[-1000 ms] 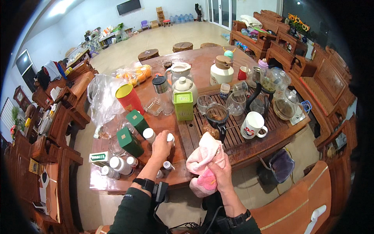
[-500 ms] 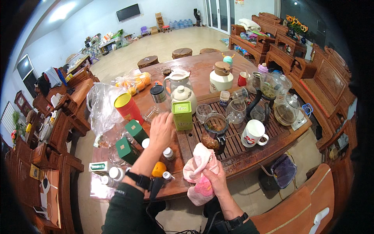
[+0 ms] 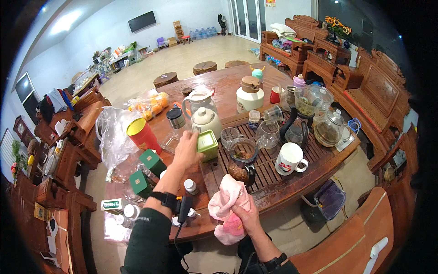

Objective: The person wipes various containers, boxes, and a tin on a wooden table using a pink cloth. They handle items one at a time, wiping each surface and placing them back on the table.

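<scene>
My left hand (image 3: 187, 150) is closed at the left side of a light green tea tin (image 3: 209, 147), its thumb near the front face and its fingers by the lid's edge. The tin leans a little. In my right hand (image 3: 246, 214) is a bunched pink towel (image 3: 228, 201), held over the table's near edge. Behind the tin stands a white lidded teapot (image 3: 206, 122), and left of it a glass tumbler with a dark lid (image 3: 175, 118). A glass pitcher of tea leaves (image 3: 240, 160) is to the right of the tin.
A slatted tea tray (image 3: 269, 176) holds glass pots and a white mug (image 3: 290, 159). On the left are a red canister (image 3: 143, 135), two dark green boxes (image 3: 140, 182) and several white bottles (image 3: 190, 186). A bin (image 3: 326, 201) stands below the table's right side.
My left hand has come down onto the green tin, which now leans and looks shorter. The towel stays in my right hand. The whole view has shifted slightly.
</scene>
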`<state>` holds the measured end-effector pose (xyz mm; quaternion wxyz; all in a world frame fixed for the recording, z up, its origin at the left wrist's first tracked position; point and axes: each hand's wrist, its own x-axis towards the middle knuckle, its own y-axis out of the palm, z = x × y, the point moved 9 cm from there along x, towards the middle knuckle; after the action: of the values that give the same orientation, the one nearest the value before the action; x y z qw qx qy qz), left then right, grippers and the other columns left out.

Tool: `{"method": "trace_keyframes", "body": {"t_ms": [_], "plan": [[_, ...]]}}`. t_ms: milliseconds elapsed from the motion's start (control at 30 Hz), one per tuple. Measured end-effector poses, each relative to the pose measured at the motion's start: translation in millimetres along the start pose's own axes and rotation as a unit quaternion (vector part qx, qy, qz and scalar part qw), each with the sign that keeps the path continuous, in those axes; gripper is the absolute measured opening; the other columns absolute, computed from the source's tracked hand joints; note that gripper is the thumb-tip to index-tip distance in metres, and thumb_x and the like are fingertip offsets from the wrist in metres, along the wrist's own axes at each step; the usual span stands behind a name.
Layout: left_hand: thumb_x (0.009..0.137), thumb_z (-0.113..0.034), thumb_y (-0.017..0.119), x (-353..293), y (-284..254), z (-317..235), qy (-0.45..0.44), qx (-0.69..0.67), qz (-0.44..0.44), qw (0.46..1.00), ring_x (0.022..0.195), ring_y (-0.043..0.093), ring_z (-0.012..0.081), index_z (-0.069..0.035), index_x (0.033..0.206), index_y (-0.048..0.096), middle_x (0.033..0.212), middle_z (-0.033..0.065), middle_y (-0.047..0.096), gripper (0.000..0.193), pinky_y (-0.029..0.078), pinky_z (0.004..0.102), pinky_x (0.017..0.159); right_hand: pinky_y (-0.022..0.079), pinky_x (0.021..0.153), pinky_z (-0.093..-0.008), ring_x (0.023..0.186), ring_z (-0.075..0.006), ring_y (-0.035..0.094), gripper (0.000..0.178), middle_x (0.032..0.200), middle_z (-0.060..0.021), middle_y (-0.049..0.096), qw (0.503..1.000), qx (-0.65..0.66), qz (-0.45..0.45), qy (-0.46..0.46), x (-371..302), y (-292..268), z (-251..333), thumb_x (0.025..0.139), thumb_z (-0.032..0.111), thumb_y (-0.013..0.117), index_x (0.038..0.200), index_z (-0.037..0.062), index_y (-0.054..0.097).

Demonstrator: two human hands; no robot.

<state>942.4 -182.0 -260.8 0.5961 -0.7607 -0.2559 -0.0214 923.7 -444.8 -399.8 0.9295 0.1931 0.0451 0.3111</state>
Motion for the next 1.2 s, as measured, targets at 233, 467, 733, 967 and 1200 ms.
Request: {"method": "trace_keyframes", "body": {"t_ms": [233, 467, 733, 967, 1200], "plan": [[0.063, -0.010, 0.077, -67, -14, -37, -0.019, -0.163, -0.062, 0.985, 0.114, 0.050, 0.0378, -0.008, 0.132, 0.041, 0.123, 0.0173, 0.051, 0.078, 0.045, 0.0419, 0.093, 0.045, 0.092, -0.0305, 0.104, -0.0158, 0.056, 0.055, 0.117, -0.0096, 0.058, 1.000, 0.028, -0.005, -0.004, -4, 15, 42, 0.080, 0.012, 0.071, 0.127, -0.0002, 0.046], [0.065, -0.016, 0.074, -152, -85, -123, 0.096, -0.161, -0.137, 0.973, 0.100, 0.055, 0.0368, -0.001, 0.128, 0.043, 0.110, 0.0178, 0.056, 0.072, 0.045, 0.0419, 0.087, 0.039, 0.102, -0.0461, 0.118, -0.0386, 0.049, 0.064, 0.130, -0.0192, 0.049, 0.850, -0.410, 0.013, -0.331, -63, 81, 172, 0.062, 0.010, 0.071, 0.123, 0.0040, 0.052], [0.067, -0.026, 0.070, -207, -76, -126, 0.080, -0.242, -0.037, 0.966, 0.090, 0.058, 0.0339, -0.005, 0.113, 0.058, 0.102, 0.0147, 0.060, 0.052, 0.045, 0.0416, 0.083, 0.044, 0.091, -0.0438, 0.104, -0.0340, 0.055, 0.051, 0.110, -0.0131, 0.060, 0.797, -0.443, 0.146, -0.383, -113, 122, 174, 0.063, 0.014, 0.069, 0.112, 0.0032, 0.061], [0.062, -0.023, 0.077, -247, -96, -142, 0.052, -0.200, -0.091, 0.974, 0.115, 0.051, 0.0385, -0.003, 0.125, 0.051, 0.122, 0.0194, 0.055, 0.071, 0.038, 0.0429, 0.100, 0.044, 0.090, -0.0423, 0.103, -0.0335, 0.054, 0.050, 0.108, -0.0126, 0.059, 0.808, -0.445, 0.123, -0.366, -132, 129, 177, 0.062, 0.016, 0.070, 0.110, 0.0019, 0.061], [0.059, -0.016, 0.083, -265, -107, -130, -0.066, -0.349, -0.027, 0.934, 0.117, 0.052, 0.0279, -0.005, 0.145, 0.025, 0.123, 0.0168, 0.054, 0.104, 0.041, 0.0381, 0.098, 0.051, 0.084, -0.0302, 0.097, -0.0160, 0.061, 0.038, 0.106, -0.0069, 0.063, 0.992, -0.092, 0.073, -0.046, -74, 68, 143, 0.076, -0.002, 0.065, 0.113, 0.0010, 0.058]]}}
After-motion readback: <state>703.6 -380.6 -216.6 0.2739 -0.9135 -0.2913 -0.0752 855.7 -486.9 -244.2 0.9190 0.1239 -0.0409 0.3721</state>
